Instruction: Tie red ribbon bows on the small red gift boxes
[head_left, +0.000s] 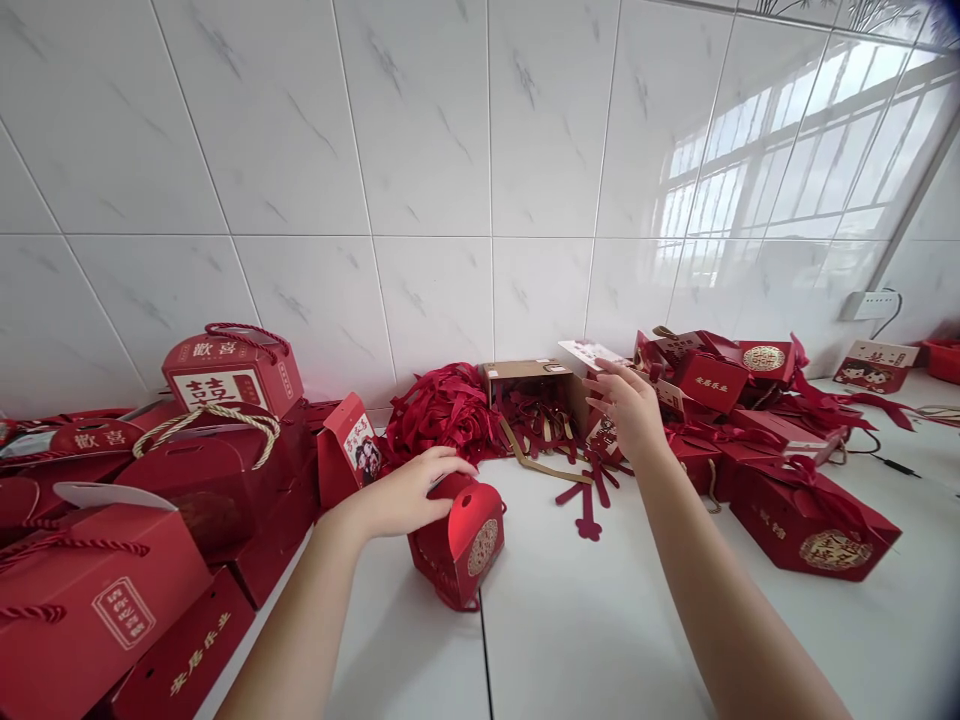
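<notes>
Left hand (409, 495): thumb and fingers clamped on the upper part of a small red box (466, 540), its card panel glossy and curved, bearing a round gold lattice medallion. Box sits slightly tilted over the dark seam of the smooth white table (600, 590), red cord at its base. Right hand (626, 405): fingers slightly apart, beside a flat white printed card (589, 352); contact cannot be told. Between the hands, farther back: heaped satiny red ribbon (442, 405) and an open brown cardboard box (534, 372) containing ribbon pieces.
</notes>
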